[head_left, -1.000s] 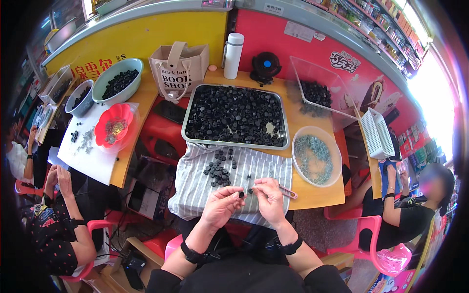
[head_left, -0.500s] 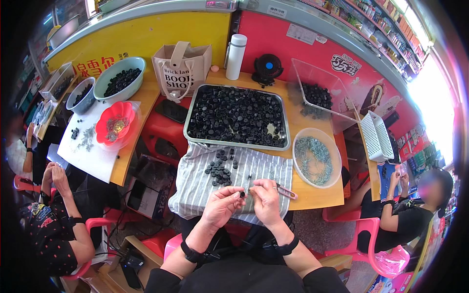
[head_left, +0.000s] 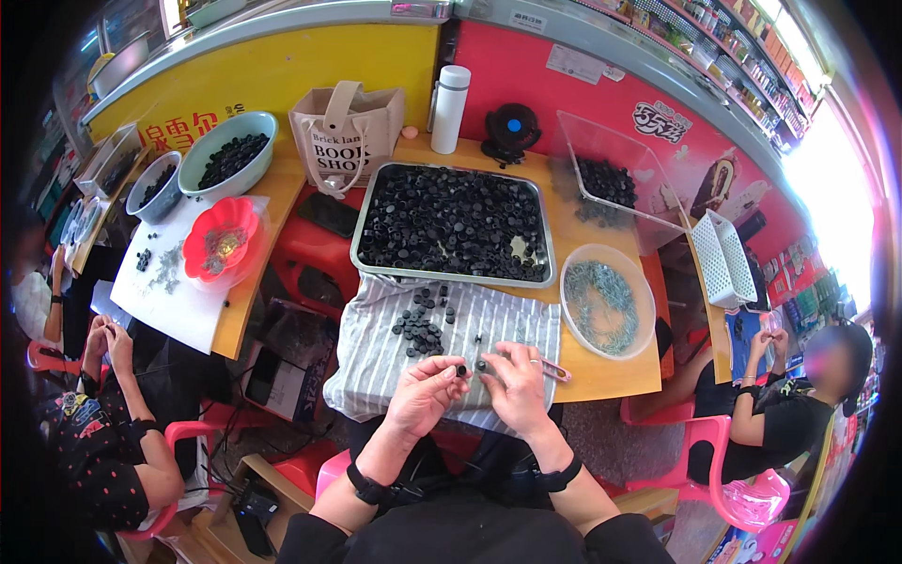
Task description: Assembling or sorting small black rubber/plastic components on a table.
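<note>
My left hand (head_left: 425, 393) pinches a small black cap (head_left: 460, 371) between thumb and fingertips, over the front of a grey-and-white striped cloth (head_left: 512, 305). Close to its right, my right hand (head_left: 517, 390) curls its fingers about another small black piece (head_left: 482, 365), which shows at the fingertips. A loose pile of black caps (head_left: 416, 334) lies on the cloth beyond my left hand. One tiny dark part (head_left: 477, 338) rests alone ahead of the fingers. Beside my right hand, a slim pinkish metal tool (head_left: 558, 371) is partly covered.
Behind the cloth stands a metal tray (head_left: 451, 279) full of black caps. To its right are a round tub (head_left: 648, 315) of thin silvery pieces and a clear bin (head_left: 648, 160). A white bottle (head_left: 451, 108), fan (head_left: 512, 127) and bag (head_left: 343, 132) stand behind. People work at both sides.
My right hand has drawn slightly right, away from my left, and its fingers have loosened, so the black piece by them now shows. The left hand keeps its cap nearly in place.
</note>
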`<state>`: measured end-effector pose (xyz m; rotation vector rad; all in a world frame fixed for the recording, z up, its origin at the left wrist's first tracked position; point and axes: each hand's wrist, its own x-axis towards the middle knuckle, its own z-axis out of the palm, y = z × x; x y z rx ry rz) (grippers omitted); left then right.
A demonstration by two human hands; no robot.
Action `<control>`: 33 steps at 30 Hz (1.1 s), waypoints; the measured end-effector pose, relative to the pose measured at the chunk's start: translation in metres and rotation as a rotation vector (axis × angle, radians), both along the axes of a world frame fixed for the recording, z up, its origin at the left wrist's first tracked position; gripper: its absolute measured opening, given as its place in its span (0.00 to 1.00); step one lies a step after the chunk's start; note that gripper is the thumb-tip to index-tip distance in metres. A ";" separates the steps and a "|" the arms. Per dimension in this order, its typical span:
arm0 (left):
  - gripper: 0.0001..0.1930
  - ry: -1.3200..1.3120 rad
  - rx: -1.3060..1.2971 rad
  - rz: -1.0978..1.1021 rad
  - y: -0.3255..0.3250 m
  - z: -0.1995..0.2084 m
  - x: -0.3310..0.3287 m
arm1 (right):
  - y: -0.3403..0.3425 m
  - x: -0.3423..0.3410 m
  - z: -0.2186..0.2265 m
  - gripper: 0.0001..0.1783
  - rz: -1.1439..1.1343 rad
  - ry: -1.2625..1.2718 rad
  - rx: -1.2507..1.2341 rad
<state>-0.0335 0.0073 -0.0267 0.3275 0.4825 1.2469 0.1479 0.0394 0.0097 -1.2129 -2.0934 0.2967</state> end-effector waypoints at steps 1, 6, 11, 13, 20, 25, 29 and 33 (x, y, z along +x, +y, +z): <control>0.11 -0.003 -0.001 0.015 0.000 0.001 0.000 | 0.000 -0.002 0.001 0.17 -0.001 -0.044 0.007; 0.11 -0.007 0.003 0.018 0.000 0.000 0.001 | 0.002 -0.004 -0.011 0.15 -0.001 0.025 0.031; 0.11 -0.013 0.007 0.019 -0.001 -0.001 0.001 | -0.004 0.002 -0.012 0.12 0.035 0.310 -0.119; 0.11 -0.006 0.007 0.026 -0.001 0.001 0.001 | -0.001 0.008 -0.007 0.13 -0.002 0.234 0.087; 0.11 0.008 0.002 0.035 -0.001 -0.001 0.001 | -0.005 0.010 0.005 0.07 -0.070 -0.220 0.028; 0.11 0.015 0.000 0.023 0.000 0.002 0.002 | -0.004 0.016 -0.001 0.10 -0.053 0.012 -0.063; 0.11 0.006 0.001 0.022 0.000 0.002 0.002 | -0.001 0.022 -0.006 0.11 -0.092 0.149 -0.177; 0.11 0.018 0.007 0.026 -0.001 0.001 0.001 | -0.001 0.018 -0.002 0.11 -0.085 0.103 -0.144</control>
